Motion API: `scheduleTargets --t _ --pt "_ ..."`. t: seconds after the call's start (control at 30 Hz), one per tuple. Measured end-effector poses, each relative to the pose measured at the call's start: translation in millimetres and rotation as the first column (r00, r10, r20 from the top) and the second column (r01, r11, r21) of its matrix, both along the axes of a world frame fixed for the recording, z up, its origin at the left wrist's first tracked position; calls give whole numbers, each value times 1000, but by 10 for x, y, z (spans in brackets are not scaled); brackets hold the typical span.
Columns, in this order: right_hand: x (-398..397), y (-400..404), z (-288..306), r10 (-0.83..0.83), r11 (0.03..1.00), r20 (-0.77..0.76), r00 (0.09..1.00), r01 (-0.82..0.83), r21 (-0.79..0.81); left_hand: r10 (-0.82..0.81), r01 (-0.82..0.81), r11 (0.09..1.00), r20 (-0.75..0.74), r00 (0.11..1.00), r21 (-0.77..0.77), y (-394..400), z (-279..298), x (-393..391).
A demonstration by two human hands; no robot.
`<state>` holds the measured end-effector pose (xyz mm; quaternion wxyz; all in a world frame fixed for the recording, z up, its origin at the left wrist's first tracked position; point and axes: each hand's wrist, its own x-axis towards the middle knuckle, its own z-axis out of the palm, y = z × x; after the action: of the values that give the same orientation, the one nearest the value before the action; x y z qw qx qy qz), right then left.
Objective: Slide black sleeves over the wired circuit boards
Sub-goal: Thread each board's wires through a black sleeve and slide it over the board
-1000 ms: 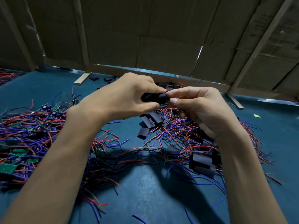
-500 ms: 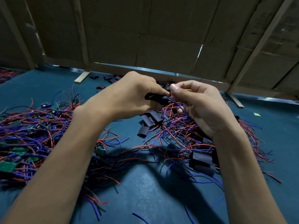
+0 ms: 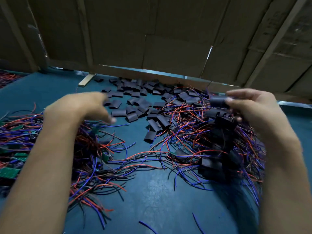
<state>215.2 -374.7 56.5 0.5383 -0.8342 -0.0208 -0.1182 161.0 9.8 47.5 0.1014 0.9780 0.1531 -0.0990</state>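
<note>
Both hands have moved apart. Right hand (image 3: 253,108) pinches a black sleeve (image 3: 217,101); left hand (image 3: 81,108) hangs open over loose wires (image 3: 94,142).

A small electronics assembly workbench: blue mat (image 3: 152,191), cardboard wall (image 3: 168,39) at twelve o'clock, loose black sleeves (image 3: 135,98) centre, wired circuit boards (image 3: 16,157) heaped at nine o'clock.

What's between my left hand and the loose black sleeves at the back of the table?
Nothing visible. The left hand is empty above the wired boards, and its blurred fingers sit just short of the loose black sleeves, with only bare blue table between.
</note>
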Motion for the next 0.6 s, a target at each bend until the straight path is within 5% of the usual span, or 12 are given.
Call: scheduleTargets --t 0.07,0.17,0.3,0.43,0.6 --pt "47 -133 -61 -115 973 -57 992 102 -207 91 -84 995 -162 983 52 197 -165 -14" --pt "15 -107 -82 -275 897 -42 961 241 -370 151 -173 975 -159 976 -137 383 -280 -38" --pt "-72 199 -18 -291 899 245 925 352 -261 133 -141 976 -59 989 -165 412 -293 -25" --pt "-159 737 -121 3 964 341 940 89 -252 66 -50 975 67 996 -217 324 -221 6" --pt "-280 1198 -337 327 923 127 937 -287 -256 -107 179 951 277 955 -250 94 115 -94"
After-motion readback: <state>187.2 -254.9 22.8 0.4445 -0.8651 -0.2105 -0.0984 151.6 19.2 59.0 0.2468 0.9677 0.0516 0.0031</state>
